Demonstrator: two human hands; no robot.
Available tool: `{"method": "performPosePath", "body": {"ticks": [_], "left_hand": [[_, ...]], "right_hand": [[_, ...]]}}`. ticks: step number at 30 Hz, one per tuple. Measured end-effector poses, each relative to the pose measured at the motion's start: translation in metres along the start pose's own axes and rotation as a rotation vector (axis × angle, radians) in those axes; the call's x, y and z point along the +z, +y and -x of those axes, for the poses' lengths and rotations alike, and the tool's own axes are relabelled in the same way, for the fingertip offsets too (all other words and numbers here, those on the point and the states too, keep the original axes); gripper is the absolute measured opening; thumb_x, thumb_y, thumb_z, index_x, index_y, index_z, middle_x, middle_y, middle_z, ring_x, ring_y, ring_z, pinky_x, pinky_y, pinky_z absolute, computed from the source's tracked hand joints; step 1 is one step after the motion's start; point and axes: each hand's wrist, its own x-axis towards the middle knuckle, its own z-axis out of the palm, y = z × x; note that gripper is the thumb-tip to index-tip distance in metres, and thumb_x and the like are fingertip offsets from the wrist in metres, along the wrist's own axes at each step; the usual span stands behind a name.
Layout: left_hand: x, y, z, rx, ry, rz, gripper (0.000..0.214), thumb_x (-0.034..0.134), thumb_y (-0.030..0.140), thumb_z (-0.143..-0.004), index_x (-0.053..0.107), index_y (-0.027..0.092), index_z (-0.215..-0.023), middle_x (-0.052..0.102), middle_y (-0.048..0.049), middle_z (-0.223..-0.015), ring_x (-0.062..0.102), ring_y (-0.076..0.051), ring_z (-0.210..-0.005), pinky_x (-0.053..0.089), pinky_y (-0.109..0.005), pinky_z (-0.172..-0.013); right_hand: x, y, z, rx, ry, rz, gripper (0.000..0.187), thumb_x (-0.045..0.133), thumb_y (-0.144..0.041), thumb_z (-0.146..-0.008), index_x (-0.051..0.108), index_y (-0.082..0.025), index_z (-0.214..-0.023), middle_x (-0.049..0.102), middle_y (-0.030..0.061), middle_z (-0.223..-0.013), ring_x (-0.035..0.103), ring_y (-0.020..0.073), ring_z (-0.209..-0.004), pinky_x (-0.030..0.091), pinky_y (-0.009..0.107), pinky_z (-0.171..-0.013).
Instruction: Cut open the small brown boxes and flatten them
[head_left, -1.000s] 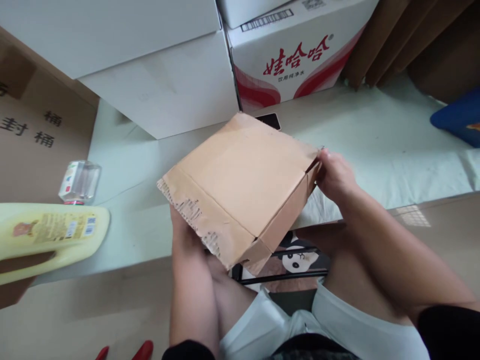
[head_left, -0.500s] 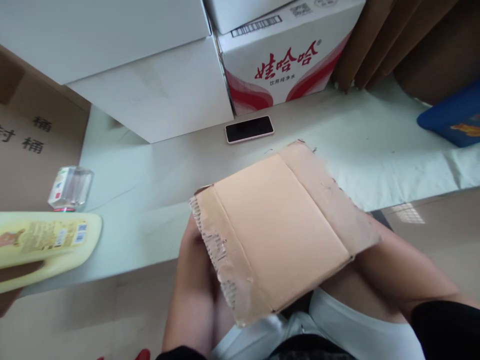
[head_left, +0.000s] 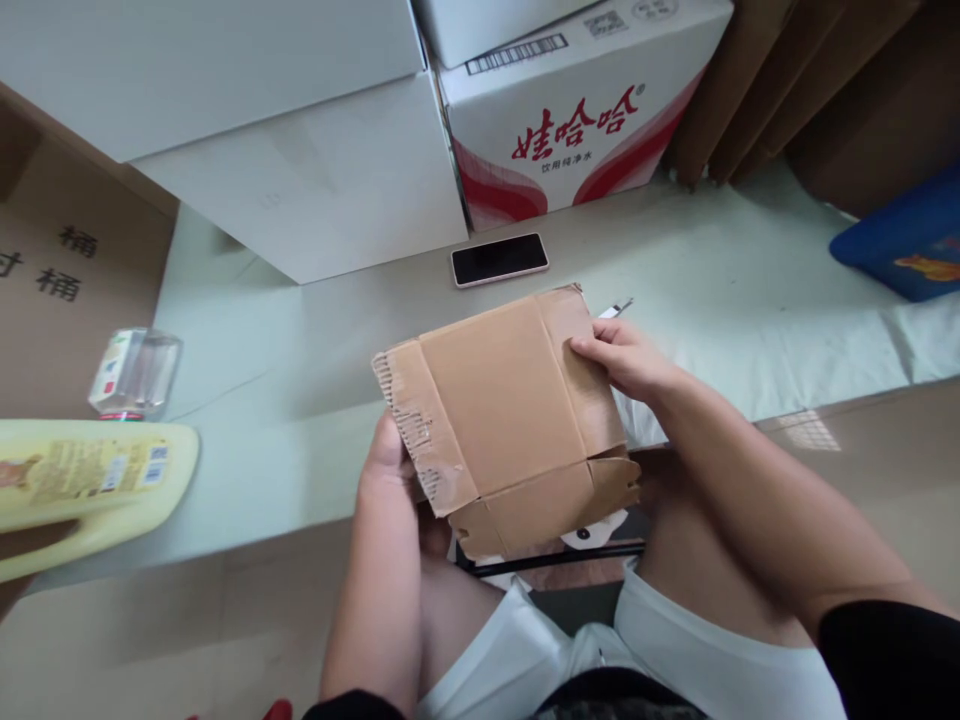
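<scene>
A creased piece of brown cardboard [head_left: 495,390] with torn, ragged edges is held above my lap at the table's front edge. My right hand [head_left: 626,355] pinches its right flap, thumb on top and fingers underneath. On the left side, my left hand [head_left: 390,450] grips the torn edge, its fingers mostly hidden behind the cardboard. A narrow flap hangs down along the near side. Just past my right hand, a small thin white object with a dark tip [head_left: 619,308] shows; its kind cannot be made out.
A phone [head_left: 500,260] lies on the covered table [head_left: 300,370] before a white-and-red carton [head_left: 570,140] and a white box [head_left: 315,200]. At left are a clear bottle [head_left: 139,370] and a yellow bottle [head_left: 97,480]. A blue container [head_left: 900,240] stands at right.
The cardboard has tilted, and its near flap has come into view. My right hand, hidden before, now shows on the right flap. My left hand still grips the left edge.
</scene>
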Motion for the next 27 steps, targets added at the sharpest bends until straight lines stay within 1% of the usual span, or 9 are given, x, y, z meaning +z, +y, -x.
{"method": "performPosePath", "body": {"ticks": [3, 7, 10, 13, 17, 19, 21, 23, 27], "left_hand": [[0.004, 0.003, 0.001, 0.111, -0.047, -0.019, 0.055, 0.081, 0.067, -0.058, 0.073, 0.020, -0.086, 0.079, -0.0121, -0.091, 0.075, -0.035, -0.106, 0.064, -0.044, -0.081], [0.001, 0.005, 0.002, 0.210, -0.009, -0.096, 0.059, 0.098, 0.046, -0.041, 0.072, 0.020, -0.087, 0.080, -0.0111, -0.090, 0.075, -0.037, -0.104, 0.064, -0.045, -0.084], [-0.009, 0.013, -0.004, 0.410, 0.066, 0.074, 0.055, 0.093, 0.054, -0.052, 0.072, 0.022, -0.091, 0.079, -0.0113, -0.104, 0.072, -0.034, -0.115, 0.062, -0.044, -0.094], [-0.017, 0.018, -0.014, 0.469, 0.097, 0.218, 0.048, 0.083, 0.058, -0.068, 0.070, 0.021, -0.095, 0.077, -0.0114, -0.115, 0.064, -0.030, -0.129, 0.057, -0.041, -0.104], [-0.012, 0.012, -0.019, 0.421, 0.088, 0.273, 0.049, 0.087, 0.052, -0.066, 0.067, 0.021, -0.098, 0.078, -0.0072, -0.104, 0.069, -0.026, -0.119, 0.058, -0.039, -0.100], [-0.004, 0.007, -0.015, 0.358, 0.068, 0.250, 0.052, 0.092, 0.047, -0.059, 0.066, 0.020, -0.096, 0.077, -0.0046, -0.090, 0.074, -0.027, -0.107, 0.061, -0.039, -0.093], [0.004, 0.004, -0.009, 0.269, 0.021, 0.212, 0.052, 0.093, 0.044, -0.058, 0.065, 0.019, -0.094, 0.076, -0.0039, -0.081, 0.076, -0.027, -0.095, 0.063, -0.038, -0.084], [0.008, 0.005, -0.003, 0.193, -0.046, 0.182, 0.050, 0.088, 0.045, -0.065, 0.063, 0.021, -0.100, 0.075, -0.0030, -0.081, 0.077, -0.024, -0.081, 0.064, -0.034, -0.071], [0.012, 0.013, 0.004, 0.099, -0.129, 0.126, 0.041, 0.073, 0.046, -0.079, 0.058, 0.023, -0.110, 0.074, -0.0012, -0.086, 0.073, -0.015, -0.064, 0.058, -0.023, -0.054]], "right_hand": [[0.007, 0.004, 0.001, 0.076, 0.148, -0.051, 0.046, 0.080, -0.061, -0.067, 0.065, -0.020, -0.082, 0.070, 0.0010, -0.075, 0.063, 0.0156, -0.064, 0.052, 0.027, -0.059], [-0.007, -0.001, 0.004, 0.031, 0.253, -0.063, 0.042, 0.078, -0.060, -0.071, 0.065, -0.021, -0.080, 0.067, -0.0001, -0.071, 0.059, 0.0144, -0.061, 0.048, 0.026, -0.057], [-0.033, -0.012, 0.010, -0.057, 0.257, -0.182, 0.045, 0.065, -0.067, -0.078, 0.066, -0.023, -0.085, 0.071, 0.0037, -0.078, 0.067, 0.0197, -0.072, 0.055, 0.033, -0.067], [-0.042, -0.015, 0.022, -0.105, 0.185, -0.203, 0.043, 0.062, -0.065, -0.079, 0.065, -0.024, -0.088, 0.073, 0.0044, -0.083, 0.071, 0.0217, -0.079, 0.058, 0.037, -0.072], [-0.004, 0.001, 0.054, 0.014, -0.001, -0.111, 0.067, 0.084, -0.069, -0.053, 0.065, -0.021, -0.096, 0.071, 0.0046, -0.082, 0.067, 0.0195, -0.068, 0.056, 0.033, -0.061], [0.019, 0.010, 0.073, 0.098, 0.049, -0.067, 0.062, 0.083, -0.071, -0.058, 0.062, -0.019, -0.086, 0.064, 0.0014, -0.066, 0.058, 0.0143, -0.055, 0.050, 0.027, -0.051], [0.033, 0.013, 0.092, 0.218, 0.186, -0.056, 0.059, 0.080, -0.072, -0.063, 0.057, -0.019, -0.076, 0.054, -0.0013, -0.053, 0.049, 0.0112, -0.044, 0.042, 0.025, -0.042], [0.031, 0.010, 0.110, 0.305, 0.378, -0.058, 0.062, 0.081, -0.074, -0.056, 0.056, -0.020, -0.075, 0.052, -0.0020, -0.051, 0.044, 0.0104, -0.039, 0.038, 0.026, -0.035], [-0.014, -0.008, 0.149, 0.114, 0.917, 0.137, 0.063, 0.080, -0.074, -0.049, 0.056, -0.023, -0.076, 0.058, 0.0002, -0.059, 0.047, 0.0130, -0.041, 0.039, 0.028, -0.032]]}}
